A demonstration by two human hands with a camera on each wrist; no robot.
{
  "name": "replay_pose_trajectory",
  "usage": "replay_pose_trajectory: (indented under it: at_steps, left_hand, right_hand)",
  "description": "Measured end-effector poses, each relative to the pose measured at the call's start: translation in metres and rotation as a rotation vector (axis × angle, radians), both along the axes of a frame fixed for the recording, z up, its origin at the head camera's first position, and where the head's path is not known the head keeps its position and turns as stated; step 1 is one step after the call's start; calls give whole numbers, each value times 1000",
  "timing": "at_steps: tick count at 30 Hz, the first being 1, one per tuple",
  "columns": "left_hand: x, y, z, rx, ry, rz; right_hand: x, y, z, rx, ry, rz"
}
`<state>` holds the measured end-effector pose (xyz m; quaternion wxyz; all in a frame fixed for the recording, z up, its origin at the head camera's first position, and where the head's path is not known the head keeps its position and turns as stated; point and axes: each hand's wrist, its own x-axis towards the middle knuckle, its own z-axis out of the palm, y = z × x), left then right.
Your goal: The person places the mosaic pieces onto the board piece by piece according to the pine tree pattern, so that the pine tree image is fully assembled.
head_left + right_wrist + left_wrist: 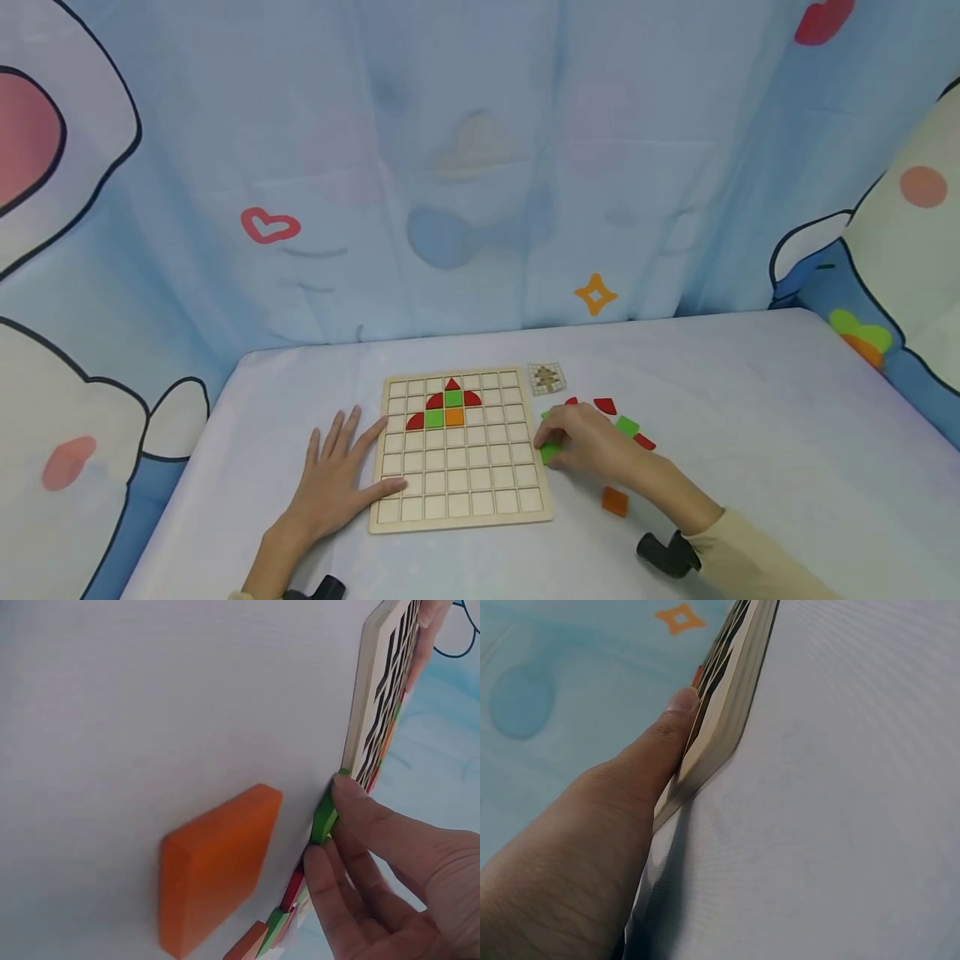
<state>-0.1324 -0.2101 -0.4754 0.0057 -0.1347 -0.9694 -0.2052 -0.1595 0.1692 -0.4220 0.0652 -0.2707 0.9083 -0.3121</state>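
Note:
A wooden grid board point(465, 527) lies on the table, with red, green and orange tiles in its upper cells; the orange tile point(454, 417) sits beside a green one point(434, 418). My left hand point(333, 483) is spread at the board's left side. Its thumb point(656, 746) rests on the board's edge, and the index fingertip touches the border higher up. To the right of the board, my right hand point(588, 437) pinches a green tile point(325, 817) between thumb and fingers, close to the tabletop. The hand hides part of the tiles behind it.
A small pattern card point(547, 379) lies by the board's upper right corner. Loose tiles are scattered right of the board: a red one point(605, 406), a green one point(627, 426), another red one point(644, 442) and an orange one point(615, 502). A printed curtain point(480, 250) hangs behind.

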Motion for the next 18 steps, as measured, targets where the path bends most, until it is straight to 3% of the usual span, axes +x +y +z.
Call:
replay_pose_trajectory:
  at_steps: [5,18]
  left_hand:
    - [1,-1,0,-7,10,2]
    - [-1,-1,-1,-23,-5,8]
  right_hand:
    - [-1,-4,2,-7,-76,-25]
    - [7,-2,2,19,-102,-148]
